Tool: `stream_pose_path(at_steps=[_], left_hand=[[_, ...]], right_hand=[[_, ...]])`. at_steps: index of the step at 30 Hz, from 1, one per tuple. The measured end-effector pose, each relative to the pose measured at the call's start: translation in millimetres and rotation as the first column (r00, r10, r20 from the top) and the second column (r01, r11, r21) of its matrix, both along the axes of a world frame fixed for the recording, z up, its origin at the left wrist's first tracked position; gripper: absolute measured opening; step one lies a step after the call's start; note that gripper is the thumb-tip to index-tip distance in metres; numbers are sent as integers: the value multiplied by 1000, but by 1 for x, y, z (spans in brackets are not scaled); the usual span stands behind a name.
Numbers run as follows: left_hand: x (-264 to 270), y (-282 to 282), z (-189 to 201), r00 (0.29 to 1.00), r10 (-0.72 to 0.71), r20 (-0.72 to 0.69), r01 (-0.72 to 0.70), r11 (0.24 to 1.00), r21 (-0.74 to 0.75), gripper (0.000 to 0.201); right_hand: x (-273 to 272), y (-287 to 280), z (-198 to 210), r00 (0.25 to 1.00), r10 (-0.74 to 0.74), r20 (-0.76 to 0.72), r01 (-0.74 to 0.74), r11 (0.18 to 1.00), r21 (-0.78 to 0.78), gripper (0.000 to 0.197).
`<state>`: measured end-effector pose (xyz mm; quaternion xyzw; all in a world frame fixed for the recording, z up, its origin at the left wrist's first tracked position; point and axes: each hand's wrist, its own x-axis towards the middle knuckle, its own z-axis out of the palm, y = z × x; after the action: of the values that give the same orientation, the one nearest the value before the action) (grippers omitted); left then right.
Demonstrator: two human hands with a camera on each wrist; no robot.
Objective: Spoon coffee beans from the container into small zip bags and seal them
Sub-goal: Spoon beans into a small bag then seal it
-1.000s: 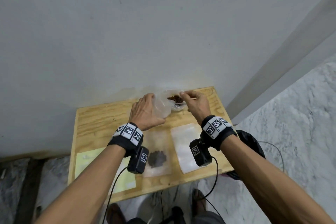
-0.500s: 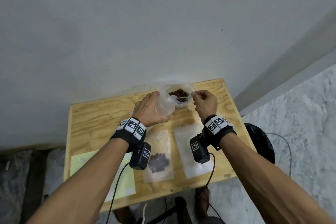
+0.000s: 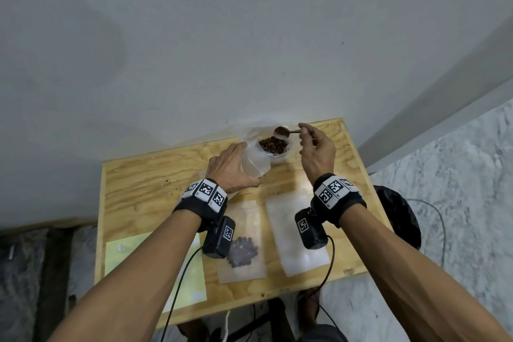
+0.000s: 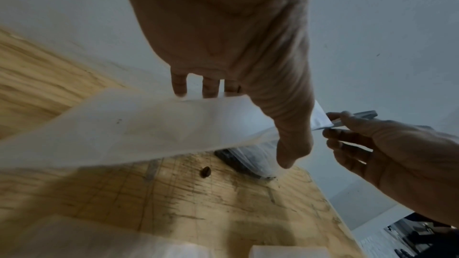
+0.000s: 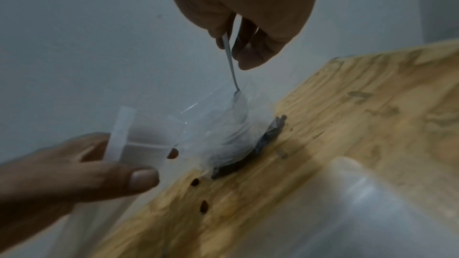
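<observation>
At the back of the wooden table (image 3: 155,180) stands a clear container (image 3: 273,146) of brown coffee beans. My right hand (image 3: 305,133) pinches the handle of a small metal spoon (image 3: 281,132), whose bowl hangs over the container's far rim; I cannot tell its load. In the right wrist view the spoon (image 5: 229,62) points down into the clear container (image 5: 223,130). My left hand (image 3: 238,164) grips a translucent zip bag (image 3: 255,165) just left of the container, with its mouth toward it. From the left wrist, that bag (image 4: 139,125) spreads under my fingers.
A zip bag with beans in it (image 3: 244,253) lies flat near the front edge, beside a stack of empty bags (image 3: 297,233). A yellow sheet (image 3: 155,266) lies front left. Loose beans (image 5: 195,181) sit near the container. A black object (image 3: 397,216) is beyond the right edge.
My right hand has lifted the spoon from among the beans to above the container's far rim. The left hand has kept its grip on the zip bag beside the container.
</observation>
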<state>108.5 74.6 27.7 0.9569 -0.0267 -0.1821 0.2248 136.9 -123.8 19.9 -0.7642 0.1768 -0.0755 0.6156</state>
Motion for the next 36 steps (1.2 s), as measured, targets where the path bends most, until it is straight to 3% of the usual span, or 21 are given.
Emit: stream_pose_path(at_steps=[2, 5, 15, 23, 27, 31, 36], left_hand=[[-1, 0, -1, 1000, -14, 12, 14, 1000, 14, 101], [-4, -1, -3, 999, -26, 29, 26, 1000, 17, 100], [-14, -2, -8, 999, -33, 24, 33, 999, -5, 102], [-14, 1, 3, 1000, -23, 15, 23, 1000, 15, 102], [-12, 3, 10, 1000, -1, 16, 1, 1000, 1, 102], [-11, 4, 14, 1000, 10, 22, -10, 1000, -7, 103], [-11, 1, 16, 999, 16, 33, -16, 1000, -17, 104]], right_hand=[[-3, -5, 1, 1000, 21, 23, -19, 999, -48, 19], [-8, -5, -7, 998, 23, -56, -27, 997, -73, 17], [-12, 9, -19, 930, -185, -317, 234, 965, 121, 24], [-17, -15, 0, 913, -216, -346, 334, 883, 329, 14], [-22, -28, 22, 939, -193, -285, 290, 890, 351, 14], [-29, -31, 50, 977, -98, -190, 157, 933, 324, 17], [-39, -20, 69, 998, 39, -48, -30, 982, 186, 13]])
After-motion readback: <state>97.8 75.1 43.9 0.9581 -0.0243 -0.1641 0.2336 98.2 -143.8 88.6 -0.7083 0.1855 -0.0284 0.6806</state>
